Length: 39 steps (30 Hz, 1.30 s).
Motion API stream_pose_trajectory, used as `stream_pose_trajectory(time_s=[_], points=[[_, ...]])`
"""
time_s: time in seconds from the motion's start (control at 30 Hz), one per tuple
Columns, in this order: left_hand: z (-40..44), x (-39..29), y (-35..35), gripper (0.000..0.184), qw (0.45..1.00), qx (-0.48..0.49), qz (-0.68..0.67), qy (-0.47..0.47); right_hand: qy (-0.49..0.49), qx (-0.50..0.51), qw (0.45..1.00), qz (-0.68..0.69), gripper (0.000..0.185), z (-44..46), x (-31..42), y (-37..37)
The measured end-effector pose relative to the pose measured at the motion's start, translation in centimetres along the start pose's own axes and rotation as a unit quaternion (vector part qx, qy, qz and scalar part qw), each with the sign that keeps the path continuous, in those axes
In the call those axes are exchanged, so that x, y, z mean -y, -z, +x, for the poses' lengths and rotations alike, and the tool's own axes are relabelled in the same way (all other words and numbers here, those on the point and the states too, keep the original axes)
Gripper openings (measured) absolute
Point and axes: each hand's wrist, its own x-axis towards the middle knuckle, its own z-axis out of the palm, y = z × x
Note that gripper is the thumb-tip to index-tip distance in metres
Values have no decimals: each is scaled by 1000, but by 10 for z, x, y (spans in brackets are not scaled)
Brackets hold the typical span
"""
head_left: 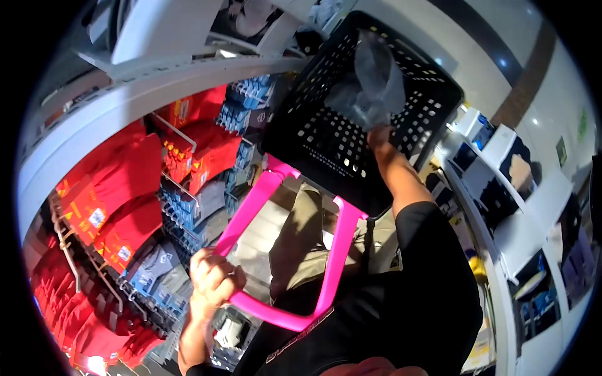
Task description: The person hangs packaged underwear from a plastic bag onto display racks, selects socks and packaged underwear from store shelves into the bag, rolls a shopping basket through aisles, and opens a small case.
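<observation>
My left hand (pixel 216 279) is closed around the pink handle (pixel 335 263) of a black shopping basket (pixel 326 153). The basket has perforated walls and stands tilted in front of my legs. Reaching over its near rim, my right hand (pixel 380 136) grips the lower end of a clear plastic bag (pixel 381 72). The bag is crumpled and see-through, with its upper part spread inside the basket. My right fingertips are partly hidden by the plastic.
On the left, red packages (pixel 116 169) and blue-grey packages (pixel 188 207) hang from metal hooks below a white shelf edge (pixel 144 84). White display bins (pixel 495 163) with dark goods line the right side. Pale floor (pixel 451 25) shows beyond the basket.
</observation>
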Motion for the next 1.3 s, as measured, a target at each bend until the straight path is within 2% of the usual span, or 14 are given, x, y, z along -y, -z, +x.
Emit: stream_pose_trajectory(time_s=[0.1, 0.17, 0.23, 0.33, 0.43, 0.53, 0.57, 0.7, 0.87, 0.9, 1.03, 1.13, 1.2, 1.3], points=[[36, -7, 2, 30, 999, -30, 33, 20, -29, 21, 995, -94, 56, 32, -81, 0], [20, -9, -1, 30, 1000, -12, 5, 20, -34, 50, 995, -83, 50, 46, -52, 2], [19, -15, -12, 32, 999, -7, -4, 36, -90, -38, 994, -53, 44, 61, -55, -36], [36, -16, -7, 31, 997, -32, 32, 55, -15, -96, 972, -212, 39, 68, -92, -18], [37, -19, -9, 31, 996, -31, 55, 69, 4, -93, 968, -235, 36, 79, -106, -35], [41, -23, -6, 31, 995, -35, 63, 72, 69, -68, 986, -139, 35, 91, -113, -35], [49, -22, -6, 31, 995, -48, 60, 64, 64, -158, 977, -129, 32, 86, -117, -30], [58, -16, -8, 34, 995, -83, 57, 23, 112, -179, 972, 105, 26, 59, -111, 11], [62, -17, -8, 33, 986, -163, 18, 0, 219, -235, 908, 271, 19, -31, -144, 104], [64, -22, -10, 32, 985, -173, 2, -3, 218, -189, 917, 275, 16, -69, -158, 131], [58, -30, -9, 31, 980, -198, -29, 12, 231, -250, 879, 334, 14, -147, -165, 190], [47, -37, -14, 28, 982, -182, -26, 33, 310, -286, 843, 333, 21, -230, -167, 231], [41, -46, -15, 22, 985, -161, -52, 45, 270, -246, 874, 322, 21, -292, -162, 258], [37, -60, 0, 26, 990, -99, -87, 55, 267, -289, 840, 373, 23, -367, -163, 280]])
